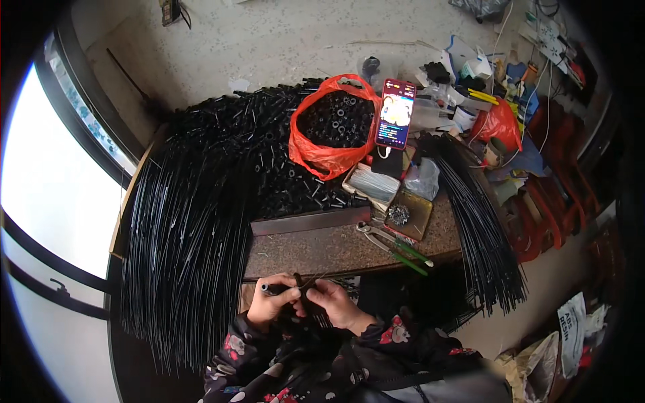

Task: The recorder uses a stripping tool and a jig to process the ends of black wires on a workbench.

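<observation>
- Left hand point(272, 300) grips a black tube point(267, 289) by the near edge of the tabletop point(322, 248); right hand point(336, 305) sits close beside — its pinch can't be made out.
- Work seems midway: hanging black cables point(181, 255) perhaps done, heaped black fittings point(222, 117) left.
- Metal bar point(309, 221) fronts the heap; green-handled pliers point(395, 248) lie clear.

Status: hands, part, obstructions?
Left hand gripping black tubular part. Right hand close beside, fingers bunched, exact hold unclear. Green-handled pliers on table beyond, touching neither hand.
</observation>
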The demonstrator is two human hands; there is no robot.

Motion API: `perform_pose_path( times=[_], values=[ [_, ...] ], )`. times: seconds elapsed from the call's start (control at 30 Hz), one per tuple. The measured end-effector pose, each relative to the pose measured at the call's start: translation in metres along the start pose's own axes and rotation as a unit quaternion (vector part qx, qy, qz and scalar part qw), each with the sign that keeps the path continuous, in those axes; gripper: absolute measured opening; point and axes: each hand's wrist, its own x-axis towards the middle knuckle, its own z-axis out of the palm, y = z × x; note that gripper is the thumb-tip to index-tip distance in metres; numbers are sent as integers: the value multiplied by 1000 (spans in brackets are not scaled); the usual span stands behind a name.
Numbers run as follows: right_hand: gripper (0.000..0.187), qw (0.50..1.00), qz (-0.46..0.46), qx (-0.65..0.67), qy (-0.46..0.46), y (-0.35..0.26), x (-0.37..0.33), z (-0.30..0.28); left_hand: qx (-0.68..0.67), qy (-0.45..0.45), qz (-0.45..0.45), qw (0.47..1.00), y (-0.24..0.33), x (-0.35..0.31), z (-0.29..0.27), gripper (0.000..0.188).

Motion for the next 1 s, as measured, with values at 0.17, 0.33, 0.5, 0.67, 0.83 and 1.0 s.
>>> perform_pose_path(
  times=[0.17, 0.33, 0.5, 0.67, 0.83, 1.0],
  values=[
    [25, 994, 70, 82, -12, -8, -6, 0, 16, -20, -7, 1000, -1, -1, -2, 11],
    [26, 992, 82, 90, 15, -14, -2, 10, 139, 68, -2, 988, 5, -4, 2, 11],
    [25, 985, 124, 120, -22, -18, -3, 0, 113, -92, -1, 989, 13, 9, -2, 13],
    [26, 993, 79, 76, 38, -19, -10, 11, 141, -24, -2, 990, 13, 8, 0, 15],
    [24, 984, 145, 91, -47, -20, -3, 7, 123, -149, 57, 980, 8, 13, -16, 14],
    [20, 994, 92, 55, 9, -18, -14, 15, 242, -192, 31, 951, 27, 18, -7, 31]
  ],
)
